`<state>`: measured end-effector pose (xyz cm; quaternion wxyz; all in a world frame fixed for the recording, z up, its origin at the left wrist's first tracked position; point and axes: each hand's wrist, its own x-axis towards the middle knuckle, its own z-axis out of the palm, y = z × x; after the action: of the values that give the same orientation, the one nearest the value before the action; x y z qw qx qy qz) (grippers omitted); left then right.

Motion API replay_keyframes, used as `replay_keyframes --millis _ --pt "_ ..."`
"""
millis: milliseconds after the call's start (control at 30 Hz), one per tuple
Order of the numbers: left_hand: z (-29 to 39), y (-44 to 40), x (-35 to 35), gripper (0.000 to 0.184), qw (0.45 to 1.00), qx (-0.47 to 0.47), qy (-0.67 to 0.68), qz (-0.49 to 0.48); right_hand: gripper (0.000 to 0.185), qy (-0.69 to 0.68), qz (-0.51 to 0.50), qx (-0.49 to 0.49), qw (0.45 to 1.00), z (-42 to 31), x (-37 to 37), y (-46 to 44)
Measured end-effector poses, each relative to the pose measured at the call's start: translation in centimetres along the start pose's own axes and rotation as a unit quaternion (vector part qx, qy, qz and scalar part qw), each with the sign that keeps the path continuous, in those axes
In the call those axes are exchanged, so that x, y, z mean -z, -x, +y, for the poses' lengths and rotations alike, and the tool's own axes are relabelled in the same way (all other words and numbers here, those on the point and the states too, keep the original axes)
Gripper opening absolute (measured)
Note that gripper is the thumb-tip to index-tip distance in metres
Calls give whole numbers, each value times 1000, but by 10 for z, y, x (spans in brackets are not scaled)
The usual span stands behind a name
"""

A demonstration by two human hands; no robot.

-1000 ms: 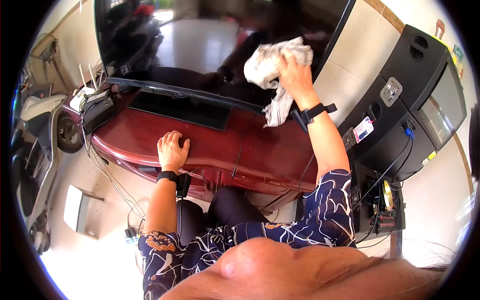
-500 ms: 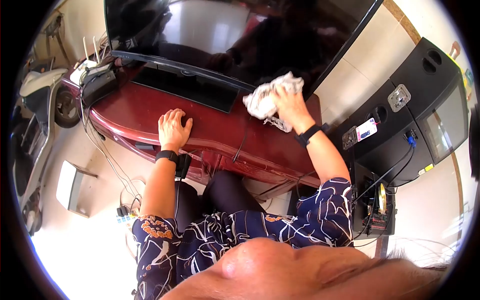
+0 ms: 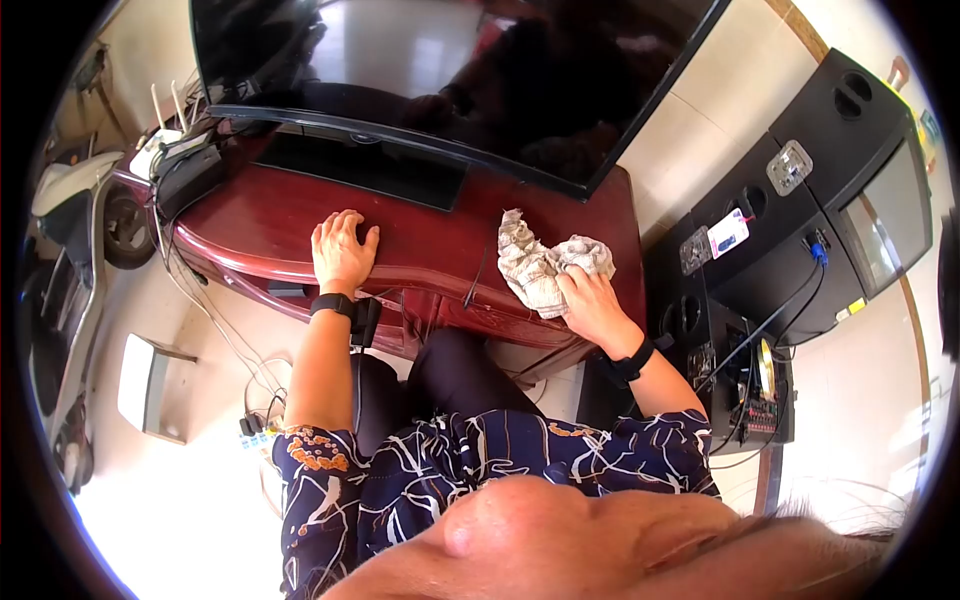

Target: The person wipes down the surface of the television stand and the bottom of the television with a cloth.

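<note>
My right hand point(image 3: 592, 305) grips a crumpled, pale checked cloth point(image 3: 535, 270) near the front right edge of the dark red cabinet point(image 3: 420, 235). The cloth spreads over the cabinet top to the left of the fingers, and my fingertips are partly hidden in it. On the front edge of the cabinet top, left of the middle, my left hand point(image 3: 342, 250) rests with its fingers stretched out and holds nothing. Behind both hands stands a large black television point(image 3: 420, 115) on a flat black base point(image 3: 360, 170).
A white router point(image 3: 165, 150) and a black box point(image 3: 190, 180) with cables sit at the cabinet's left end. Tall black speakers point(image 3: 780, 215) stand to the right. A small white stool point(image 3: 150, 385) is on the floor at left, near a parked scooter point(image 3: 75, 270).
My right hand has drawn the cloth from the television's lower right corner toward me, down to the cabinet's front edge. My left hand stays in about the same place.
</note>
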<state>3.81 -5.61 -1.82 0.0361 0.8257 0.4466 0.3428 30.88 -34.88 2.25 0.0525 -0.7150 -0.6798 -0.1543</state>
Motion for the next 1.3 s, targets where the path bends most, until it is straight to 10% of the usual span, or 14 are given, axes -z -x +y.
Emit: replay_keyframes --millis 367,1300 --pt "0 0 -2 33 1000 12 -13 -16 59 -42 109 -64 991 -24 39 28" --pt "-5 0 -6 31 1000 -5 -15 12 59 8 -2 -171 985 1 13 97"
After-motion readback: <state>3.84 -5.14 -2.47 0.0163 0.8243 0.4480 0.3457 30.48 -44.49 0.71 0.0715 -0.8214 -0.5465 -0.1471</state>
